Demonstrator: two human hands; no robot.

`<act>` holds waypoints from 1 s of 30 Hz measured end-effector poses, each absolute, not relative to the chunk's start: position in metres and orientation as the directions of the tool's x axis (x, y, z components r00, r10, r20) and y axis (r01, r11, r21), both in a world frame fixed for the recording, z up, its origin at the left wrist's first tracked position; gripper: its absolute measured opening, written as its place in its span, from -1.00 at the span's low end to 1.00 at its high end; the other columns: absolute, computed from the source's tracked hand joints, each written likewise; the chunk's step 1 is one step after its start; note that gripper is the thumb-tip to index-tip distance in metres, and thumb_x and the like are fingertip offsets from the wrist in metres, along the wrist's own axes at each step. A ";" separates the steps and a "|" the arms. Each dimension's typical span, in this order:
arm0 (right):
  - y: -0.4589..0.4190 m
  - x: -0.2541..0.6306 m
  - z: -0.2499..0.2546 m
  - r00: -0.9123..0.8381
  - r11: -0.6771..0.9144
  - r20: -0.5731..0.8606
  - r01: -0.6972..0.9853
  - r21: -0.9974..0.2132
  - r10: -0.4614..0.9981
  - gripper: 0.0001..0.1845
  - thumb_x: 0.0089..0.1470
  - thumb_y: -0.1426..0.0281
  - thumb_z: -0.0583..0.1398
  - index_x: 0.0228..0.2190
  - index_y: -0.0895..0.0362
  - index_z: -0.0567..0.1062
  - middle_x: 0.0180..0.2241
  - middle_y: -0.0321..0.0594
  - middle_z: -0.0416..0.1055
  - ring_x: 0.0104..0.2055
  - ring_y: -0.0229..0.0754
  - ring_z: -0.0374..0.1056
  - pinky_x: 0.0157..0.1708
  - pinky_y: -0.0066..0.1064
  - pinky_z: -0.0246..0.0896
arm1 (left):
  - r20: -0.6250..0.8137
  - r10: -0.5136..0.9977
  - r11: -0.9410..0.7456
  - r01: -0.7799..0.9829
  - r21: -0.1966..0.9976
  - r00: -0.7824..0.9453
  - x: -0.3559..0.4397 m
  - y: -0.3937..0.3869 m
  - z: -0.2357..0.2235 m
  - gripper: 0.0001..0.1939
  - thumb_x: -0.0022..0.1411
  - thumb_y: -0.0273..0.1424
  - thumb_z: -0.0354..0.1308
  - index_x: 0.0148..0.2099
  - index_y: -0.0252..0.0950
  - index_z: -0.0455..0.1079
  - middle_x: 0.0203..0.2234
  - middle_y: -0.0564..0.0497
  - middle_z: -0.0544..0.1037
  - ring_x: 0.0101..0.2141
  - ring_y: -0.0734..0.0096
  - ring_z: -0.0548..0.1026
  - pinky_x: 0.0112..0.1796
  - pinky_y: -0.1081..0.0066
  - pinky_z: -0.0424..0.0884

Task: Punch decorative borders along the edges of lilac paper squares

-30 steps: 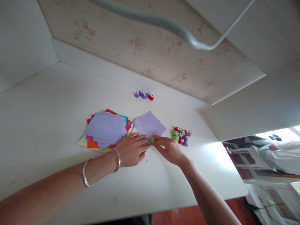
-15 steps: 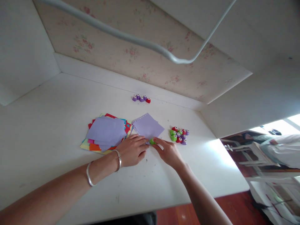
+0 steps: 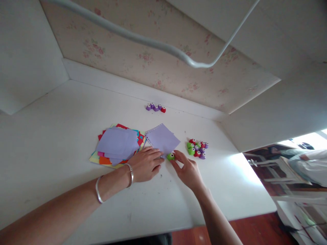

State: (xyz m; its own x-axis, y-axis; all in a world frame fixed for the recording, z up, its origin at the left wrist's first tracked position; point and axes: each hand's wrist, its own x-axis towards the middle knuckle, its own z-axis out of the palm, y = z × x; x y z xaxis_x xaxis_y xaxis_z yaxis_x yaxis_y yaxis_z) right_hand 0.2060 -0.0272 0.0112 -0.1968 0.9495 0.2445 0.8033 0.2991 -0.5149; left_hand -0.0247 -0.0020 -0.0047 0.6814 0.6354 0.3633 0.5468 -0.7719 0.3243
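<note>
My left hand (image 3: 146,165) lies with fingers stretched out, its fingertips over the lower corner of a purple paper sheet (image 3: 163,137) with a punched edge. Between the thumb and forefinger of my right hand (image 3: 187,170) is a small green piece (image 3: 170,156) with a round white eye, low over or on the table just below the sheet. To the right sits a cluster of similar green, red and purple eyed pieces (image 3: 196,148). Left of the sheet lies a pile of coloured papers (image 3: 119,143), purple uppermost.
Several purple pieces and one red piece (image 3: 163,110) stand near the back ledge of the white table (image 3: 76,112). A white cable-like tube (image 3: 143,41) crosses above. On the right, beyond the table edge, are a white chair (image 3: 281,173) and a person's light clothing (image 3: 309,166).
My right hand has moved slightly right and down with the green piece, whose eye now shows. My left hand has barely moved. The camera view has shifted a little.
</note>
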 end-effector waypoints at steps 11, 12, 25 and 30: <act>-0.050 0.224 0.015 -0.136 0.229 0.213 0.828 -0.512 0.968 -0.71 0.20 0.30 0.18 -0.03 0.01 0.47 -0.13 -0.20 0.57 -0.20 -0.09 0.57 -0.48 -0.43 0.48 | 0.358 0.640 -0.768 0.540 0.345 0.680 -0.025 -0.001 -0.005 -0.69 0.36 -0.35 0.04 0.07 -0.22 0.46 0.12 -0.04 0.47 0.15 0.22 0.37 0.19 0.13 0.19; -0.050 0.225 0.015 -0.124 0.224 0.221 0.827 -0.516 0.967 -0.70 0.20 0.29 0.19 -0.03 0.01 0.47 -0.13 -0.20 0.57 -0.20 -0.09 0.57 -0.50 -0.44 0.47 | 0.357 0.639 -0.768 0.540 0.343 0.681 -0.025 -0.001 -0.004 -0.69 0.36 -0.35 0.04 0.07 -0.22 0.46 0.12 -0.05 0.47 0.15 0.22 0.37 0.19 0.12 0.20; -0.026 0.252 0.007 0.027 0.128 0.335 0.892 -0.433 0.942 -0.71 0.18 0.23 0.19 -0.09 0.04 0.52 -0.20 -0.20 0.61 -0.23 -0.07 0.57 -0.26 -0.31 0.49 | 0.344 0.637 -0.770 0.546 0.331 0.690 -0.025 -0.002 -0.002 -0.72 0.37 -0.34 0.02 0.04 -0.22 0.47 0.09 -0.06 0.49 0.13 0.19 0.38 0.17 0.09 0.21; -0.021 0.255 0.005 0.060 0.099 0.338 0.895 -0.434 0.939 -0.69 0.17 0.21 0.18 -0.08 0.03 0.51 -0.20 -0.19 0.60 -0.23 -0.08 0.57 -0.32 -0.33 0.48 | 0.341 0.641 -0.766 0.550 0.331 0.687 -0.025 -0.002 -0.001 -0.73 0.37 -0.35 0.02 0.02 -0.22 0.46 0.07 -0.05 0.50 0.13 0.21 0.38 0.18 0.10 0.20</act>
